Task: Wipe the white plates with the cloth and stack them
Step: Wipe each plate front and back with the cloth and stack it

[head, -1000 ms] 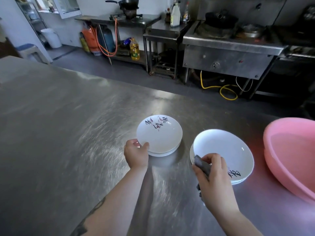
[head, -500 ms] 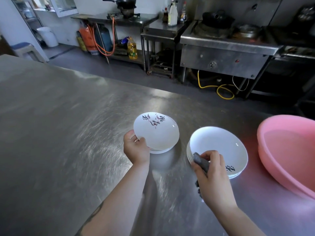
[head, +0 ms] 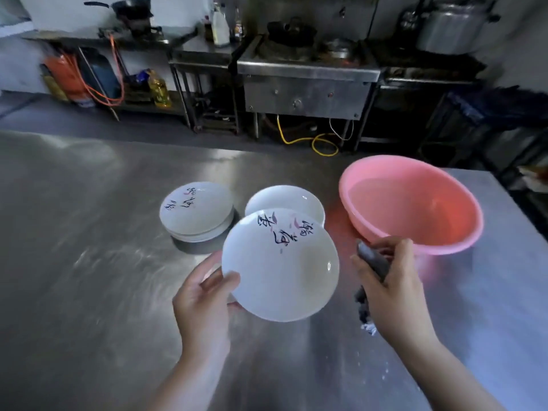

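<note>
left hand (head: pixel 204 304) holding plate (head: pixel 280 265), right hand (head: pixel 394 295) gripping cloth (head: pixel 372 259)

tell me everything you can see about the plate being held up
The held plate is round, shallow and glossy white, ceramic by its look, with black brush characters and pink strokes near its far rim. It is lifted off the steel table, tilted toward the camera, in front of another white plate. The left hand has it at the lower left edge, thumb on the inner face. Nothing else touches it.

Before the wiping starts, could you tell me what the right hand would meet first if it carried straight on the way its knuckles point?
Probably the held plate: the right hand, gripping the cloth, faces left toward its rim, though depth is unclear.
</note>
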Available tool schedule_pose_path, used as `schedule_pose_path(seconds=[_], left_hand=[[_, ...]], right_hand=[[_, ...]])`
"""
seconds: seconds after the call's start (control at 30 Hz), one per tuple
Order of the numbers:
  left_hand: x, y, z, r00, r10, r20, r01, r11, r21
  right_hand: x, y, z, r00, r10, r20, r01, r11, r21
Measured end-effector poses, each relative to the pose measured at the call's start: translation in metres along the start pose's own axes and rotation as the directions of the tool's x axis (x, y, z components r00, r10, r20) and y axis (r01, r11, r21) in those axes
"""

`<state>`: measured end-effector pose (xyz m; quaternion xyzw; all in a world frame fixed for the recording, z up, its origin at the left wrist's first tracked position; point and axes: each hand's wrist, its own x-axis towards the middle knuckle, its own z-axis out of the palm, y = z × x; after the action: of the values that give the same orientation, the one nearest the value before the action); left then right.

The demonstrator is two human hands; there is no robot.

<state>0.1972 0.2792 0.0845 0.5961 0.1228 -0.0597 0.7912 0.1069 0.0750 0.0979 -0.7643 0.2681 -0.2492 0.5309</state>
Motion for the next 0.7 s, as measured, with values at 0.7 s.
schedule_pose_path(seconds=[0.7], left_hand=[[-0.110,-0.168,0.031,0.961,-0.156,0.230,-0.036,0.752,0.658]], right_hand=[[-0.082,0.145,-0.059,0.970,0.075,0.232,0.044,0.882,-0.469]])
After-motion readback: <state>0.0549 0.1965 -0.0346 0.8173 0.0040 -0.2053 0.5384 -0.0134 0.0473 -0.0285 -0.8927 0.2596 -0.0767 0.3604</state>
